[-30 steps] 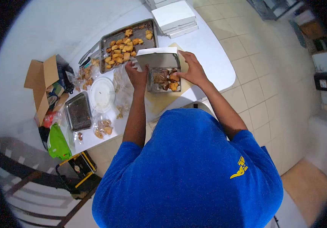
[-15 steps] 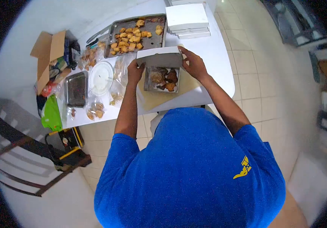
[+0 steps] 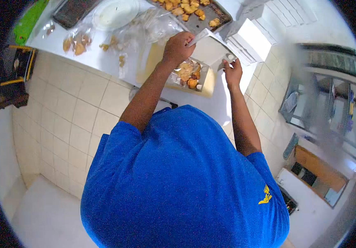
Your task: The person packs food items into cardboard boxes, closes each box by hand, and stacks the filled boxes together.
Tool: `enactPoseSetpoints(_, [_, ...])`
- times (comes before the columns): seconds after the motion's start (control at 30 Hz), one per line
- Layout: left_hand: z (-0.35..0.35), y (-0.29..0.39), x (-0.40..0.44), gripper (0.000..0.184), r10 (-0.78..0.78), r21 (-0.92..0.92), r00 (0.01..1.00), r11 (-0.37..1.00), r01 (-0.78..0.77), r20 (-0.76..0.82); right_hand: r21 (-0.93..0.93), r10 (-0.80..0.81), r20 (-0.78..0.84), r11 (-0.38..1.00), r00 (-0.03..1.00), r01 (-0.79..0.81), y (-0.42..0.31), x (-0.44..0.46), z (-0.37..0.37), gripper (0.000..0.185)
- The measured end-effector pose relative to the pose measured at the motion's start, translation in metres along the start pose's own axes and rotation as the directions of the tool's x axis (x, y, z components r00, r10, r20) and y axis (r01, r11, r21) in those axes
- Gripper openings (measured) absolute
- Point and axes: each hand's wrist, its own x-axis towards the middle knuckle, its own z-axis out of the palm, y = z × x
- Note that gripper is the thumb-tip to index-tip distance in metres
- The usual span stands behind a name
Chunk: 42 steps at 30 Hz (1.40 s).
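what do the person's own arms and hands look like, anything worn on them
The upper arms are in the short sleeves of a bright blue shirt, with a small yellow printed emblem near the right sleeve. The forearms are bare. The left hand and right hand are ungloved, and no watch or bracelet can be made out on either wrist.

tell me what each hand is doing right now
Left hand: pinching the raised box lid at one side.
Right hand: fingers on the lid's other side.
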Motion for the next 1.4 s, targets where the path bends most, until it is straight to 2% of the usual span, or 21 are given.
enactPoseSetpoints(0.07, [-0.002,0.002,0.000,0.019,0.050,-0.080,0.997,0.995,-0.054,-0.052,0.000,0.018,0.012,1.000,1.000,-0.018,0.003,0.001,0.001,0.034])
enactPoseSetpoints(0.13, [0.001,-0.009,0.000,0.019,0.002,-0.052,1.000,0.999,-0.003,-0.018,0.054,0.025,0.027,0.998,0.999,-0.027,0.013,0.006,0.002,0.041])
enactPoseSetpoints(0.23, [0.003,-0.016,-0.001,0.017,-0.059,-0.078,0.997,0.995,0.055,-0.052,0.036,-0.007,-0.090,0.999,0.996,0.010,0.007,0.001,0.010,0.047])
enactPoseSetpoints(0.3, [0.001,-0.016,-0.002,0.016,-0.102,-0.086,0.992,0.992,0.096,-0.075,-0.285,-0.303,-0.315,0.934,0.899,0.215,-0.026,-0.018,0.012,0.047])
enactPoseSetpoints(0.33, [-0.002,-0.013,-0.003,0.016,-0.125,-0.077,0.989,0.990,0.120,-0.075,-0.372,-0.366,-0.321,0.897,0.873,0.239,-0.034,-0.027,0.014,0.041])
enactPoseSetpoints(0.37, [-0.003,-0.011,-0.003,0.015,-0.149,-0.068,0.986,0.987,0.144,-0.074,-0.323,-0.442,-0.226,0.875,0.868,0.361,-0.031,-0.038,0.019,0.036])
enactPoseSetpoints(0.4, [-0.004,-0.011,-0.002,0.015,-0.143,-0.055,0.987,0.989,0.139,-0.073,-0.396,-0.430,0.024,0.825,0.902,0.404,-0.030,-0.051,0.021,0.035])
enactPoseSetpoints(0.43, [-0.004,-0.011,-0.002,0.016,-0.139,-0.044,0.988,0.990,0.136,-0.070,-0.327,-0.544,0.111,0.770,0.832,0.548,-0.044,-0.062,0.031,0.038])
enactPoseSetpoints(0.47, [-0.004,-0.011,-0.003,0.016,-0.135,-0.036,0.989,0.991,0.133,-0.068,-0.363,-0.456,0.296,0.759,0.840,0.540,-0.062,-0.069,0.036,0.045])
enactPoseSetpoints(0.53, [-0.001,-0.010,-0.005,0.016,-0.161,-0.036,0.985,0.987,0.159,-0.066,-0.386,-0.399,0.449,0.720,0.799,0.577,-0.047,-0.082,0.053,0.050])
enactPoseSetpoints(0.6, [-0.003,-0.004,-0.004,0.016,-0.229,-0.083,0.972,0.971,0.225,-0.047,-0.381,-0.280,0.553,0.752,0.784,0.537,-0.051,-0.097,0.055,0.051])
enactPoseSetpoints(0.63, [-0.002,-0.007,-0.004,0.016,-0.204,-0.069,0.976,0.977,0.200,-0.069,-0.408,-0.219,0.591,0.749,0.777,0.522,-0.056,-0.102,0.053,0.050])
enactPoseSetpoints(0.73, [0.003,-0.015,-0.008,0.016,-0.163,-0.043,0.978,0.986,0.159,-0.126,-0.377,-0.310,0.590,0.710,0.745,0.594,-0.042,-0.112,0.054,0.050])
enactPoseSetpoints(0.83, [0.003,-0.016,-0.009,0.015,-0.161,-0.048,0.974,0.987,0.155,-0.160,-0.372,-0.316,0.548,0.737,0.774,0.565,-0.036,-0.106,0.051,0.048])
enactPoseSetpoints(0.93, [0.000,-0.011,-0.009,0.015,-0.161,-0.034,0.971,0.987,0.157,-0.175,-0.610,-0.084,0.473,0.687,0.877,0.395,-0.053,-0.095,0.042,0.046])
enactPoseSetpoints(1.03, [-0.002,0.000,-0.007,0.014,-0.166,-0.022,0.971,0.986,0.164,-0.171,-0.684,-0.122,0.509,0.544,0.852,0.486,-0.046,-0.093,0.034,0.045])
enactPoseSetpoints(1.33, [0.000,0.017,-0.007,0.015,-0.209,-0.062,0.972,0.977,0.203,-0.106,-0.661,-0.035,0.575,0.570,0.818,0.489,-0.031,-0.088,0.033,0.045])
enactPoseSetpoints(1.4, [0.000,0.016,-0.008,0.015,-0.219,-0.052,0.970,0.975,0.215,-0.107,-0.653,-0.090,0.547,0.576,0.832,0.492,-0.027,-0.088,0.034,0.041])
